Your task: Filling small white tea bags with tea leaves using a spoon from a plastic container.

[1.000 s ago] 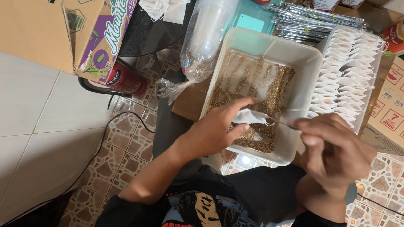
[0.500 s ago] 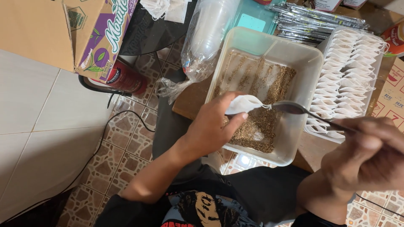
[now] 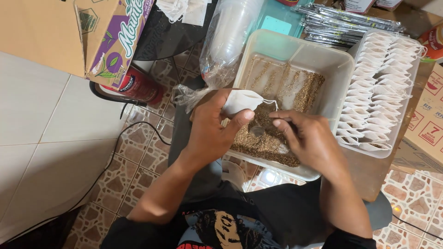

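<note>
One small white filter bag (image 3: 241, 101) sits pinched in the left hand (image 3: 213, 129), its mouth turned toward the right hand (image 3: 308, 140), apparently so it can be filled. That hand is curled around a spoon (image 3: 258, 131), dipped over the brown loose leaf in the single white tub (image 3: 295, 50). Right of the tub, one tray (image 3: 406, 92) holds two rows of matching bags, too many to count.

Both forearms reach forward from the lap, bare below dark sleeves, and converge toward the middle. The left hand (image 3: 213, 127) is curled, its back turned up, with thumb and fingers pinched closed at the top. The right hand (image 3: 310, 138) sits just beside it, knuckles up, fingers bent and pointing left, thumb and forefinger pressed together in a pinch.
</note>
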